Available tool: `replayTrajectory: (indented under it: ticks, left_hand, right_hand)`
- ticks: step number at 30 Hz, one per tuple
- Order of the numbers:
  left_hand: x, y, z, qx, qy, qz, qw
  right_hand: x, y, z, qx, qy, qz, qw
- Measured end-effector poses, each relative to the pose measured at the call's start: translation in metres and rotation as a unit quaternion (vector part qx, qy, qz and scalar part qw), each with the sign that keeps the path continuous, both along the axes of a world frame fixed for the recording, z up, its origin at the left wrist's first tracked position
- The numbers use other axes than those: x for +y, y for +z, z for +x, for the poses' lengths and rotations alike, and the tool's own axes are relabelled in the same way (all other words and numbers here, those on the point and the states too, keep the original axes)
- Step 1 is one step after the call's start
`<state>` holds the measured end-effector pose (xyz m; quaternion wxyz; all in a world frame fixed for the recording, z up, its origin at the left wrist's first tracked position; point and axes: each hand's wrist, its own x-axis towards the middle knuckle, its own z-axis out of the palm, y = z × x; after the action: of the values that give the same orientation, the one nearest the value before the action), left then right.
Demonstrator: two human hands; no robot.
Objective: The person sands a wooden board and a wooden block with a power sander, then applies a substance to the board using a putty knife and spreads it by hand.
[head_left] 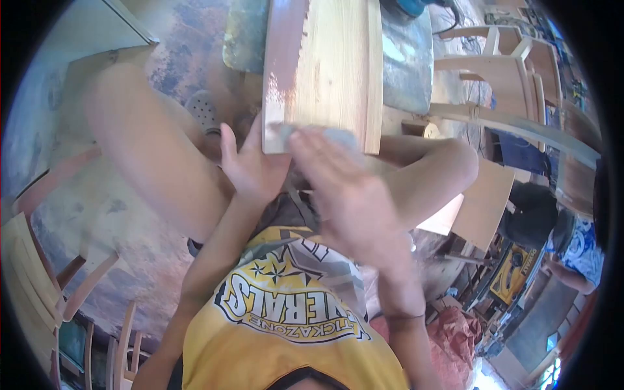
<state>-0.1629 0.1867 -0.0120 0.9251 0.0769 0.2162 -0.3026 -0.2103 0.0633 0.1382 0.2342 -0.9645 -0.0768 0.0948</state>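
A pale wooden board (pixel 341 71) with a raised strip along its right edge lies lengthwise in front of me. A glossy, wet-looking pinkish-brown coating (pixel 283 55) covers its left side, with a ragged border against the bare wood. My right hand (pixel 341 175), blurred by motion, presses a flat grey pad (pixel 338 135) against the near end of the board. The pad's exact kind is smeared. At the near left corner, my left hand (pixel 253 162) rests against the board's edge, thumb stretched away and palm up; its fingertips are partly hidden by the board.
Beneath the board is a stained low table (pixel 408 78), with a teal tool (pixel 411 6) at its far end. Unfinished wooden chairs (pixel 494 71) stand at the right, more chair parts (pixel 49 240) at the left. A person (pixel 575 257) is at the far right, near a yellow case (pixel 513 276).
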Motion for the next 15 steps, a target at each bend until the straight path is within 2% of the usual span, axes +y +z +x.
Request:
replayTrajectory:
  ticks: [1,3,5,7,9,11,12,13,15]
  left_hand:
    - [0.001,0.004,-0.005,-0.014,0.008,-0.002,1.0]
    - [-0.005,-0.005,-0.017,-0.022,0.058,0.063,0.996]
    - [0.002,-0.028,-0.038,-0.17,0.056,0.088,0.98]
    - [0.005,-0.044,-0.047,-0.212,0.049,0.107,0.97]
    - [0.001,-0.044,-0.041,-0.244,0.042,0.132,0.96]
    - [-0.002,-0.034,-0.035,-0.246,0.036,0.12,0.961]
    - [-0.003,-0.035,-0.034,-0.257,0.035,0.132,0.957]
    - [-0.002,-0.033,-0.032,-0.256,0.039,0.132,0.957]
    - [-0.002,-0.032,-0.029,-0.291,0.025,0.153,0.944]
  right_hand:
    - [-0.015,0.007,0.013,-0.014,0.008,-0.002,1.0]
    - [-0.046,0.022,0.059,-0.071,0.006,0.021,0.997]
    - [-0.064,0.048,0.131,0.153,-0.067,-0.045,0.985]
    - [-0.119,0.006,0.2,0.019,0.054,0.031,0.998]
    - [-0.124,0.021,0.261,0.088,0.049,-0.037,0.994]
    - [-0.129,0.017,0.307,0.117,0.038,-0.015,0.992]
    - [-0.137,-0.001,0.331,0.132,0.014,0.014,0.991]
    - [-0.134,0.001,0.343,0.133,0.018,0.012,0.991]
    - [-0.13,0.007,0.368,0.186,0.079,-0.071,0.977]
